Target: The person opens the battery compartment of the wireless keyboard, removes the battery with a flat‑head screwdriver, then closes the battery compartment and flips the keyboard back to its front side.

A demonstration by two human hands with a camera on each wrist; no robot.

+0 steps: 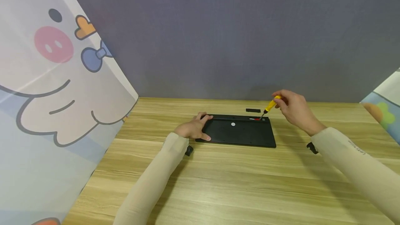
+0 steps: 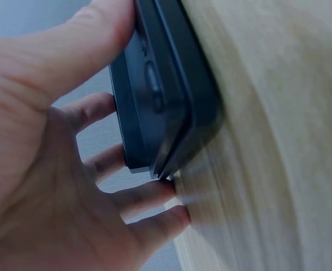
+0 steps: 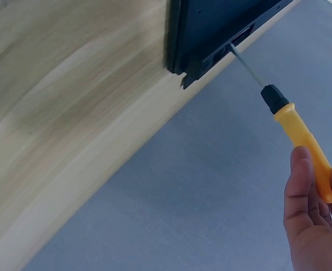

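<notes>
A black keyboard [image 1: 240,133] lies face down on the wooden table, with a round white sticker on its back. My left hand [image 1: 194,127] grips its left end, thumb by the near edge and the other fingers spread toward the far edge. With thumb and fingers, my right hand [image 1: 295,110] pinches the yellow handle of a screwdriver [image 1: 270,106]. The tip reaches into the narrow battery slot [image 3: 243,35] along the keyboard's far edge. A red and white battery [image 1: 257,119] shows in that slot, right at the tip.
A thin black battery cover [image 1: 253,110] lies behind the keyboard, near the table's back edge. A grey partition [image 1: 231,37] rises behind the wooden table [image 1: 237,180]. To the left stands a panel with cartoon prints [image 1: 78,114].
</notes>
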